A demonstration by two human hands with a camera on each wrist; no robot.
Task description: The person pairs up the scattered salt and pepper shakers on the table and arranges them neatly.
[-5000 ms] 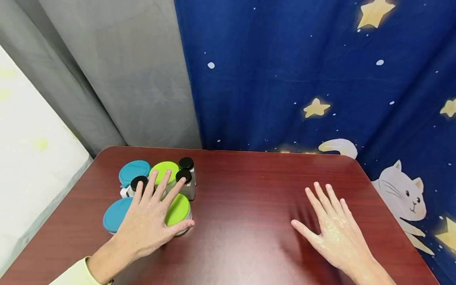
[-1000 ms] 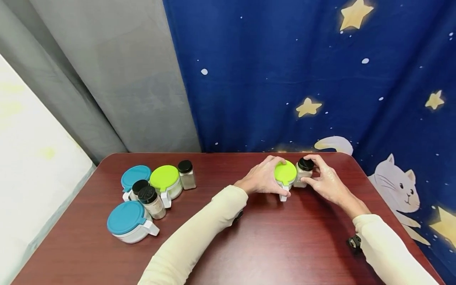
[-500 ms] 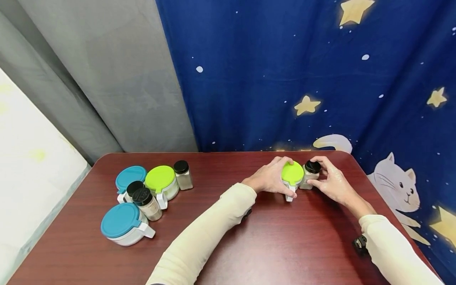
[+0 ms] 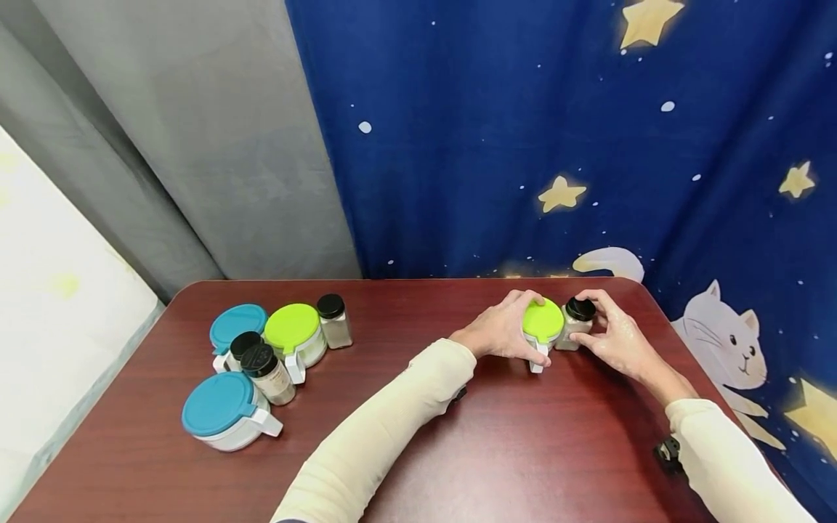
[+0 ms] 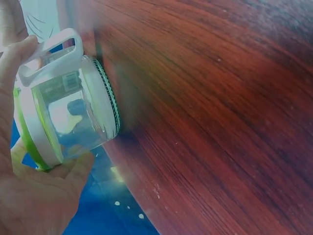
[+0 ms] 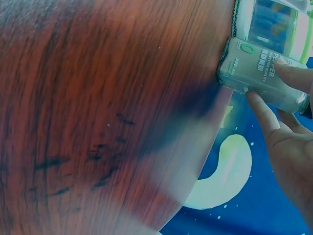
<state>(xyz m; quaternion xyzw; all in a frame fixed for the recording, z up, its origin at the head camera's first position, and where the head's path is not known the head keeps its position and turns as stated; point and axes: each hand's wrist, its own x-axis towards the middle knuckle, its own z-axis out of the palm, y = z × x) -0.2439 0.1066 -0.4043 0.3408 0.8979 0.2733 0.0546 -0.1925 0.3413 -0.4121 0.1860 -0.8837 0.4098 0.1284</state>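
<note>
Toward the back right of the table, my left hand (image 4: 503, 328) grips a small glass jar (image 4: 544, 321) with a lime-green lid and white handle. The left wrist view shows thumb and fingers around that clear jar (image 5: 68, 110), thumb by the handle. Right beside it, my right hand (image 4: 615, 341) holds a pepper bottle (image 4: 577, 325) with a black cap between thumb and fingers. Its printed label faces the right wrist camera, where the pepper bottle (image 6: 259, 73) stands against the jar or very close to it. Both containers are upright on the tabletop.
At the table's left stand two blue-lidded jars (image 4: 219, 407), another green-lidded jar (image 4: 294, 330), and black-capped bottles: one clear (image 4: 336, 323), one speckled (image 4: 271, 378), one partly hidden. A blue star-patterned curtain (image 4: 458, 145) hangs behind the table's back edge (image 4: 418, 280).
Five seconds ago both hands were spread, the left over the grouped containers. The jar and pepper bottle are now at the right, gripped. Over the last second both slid slightly further right.
</note>
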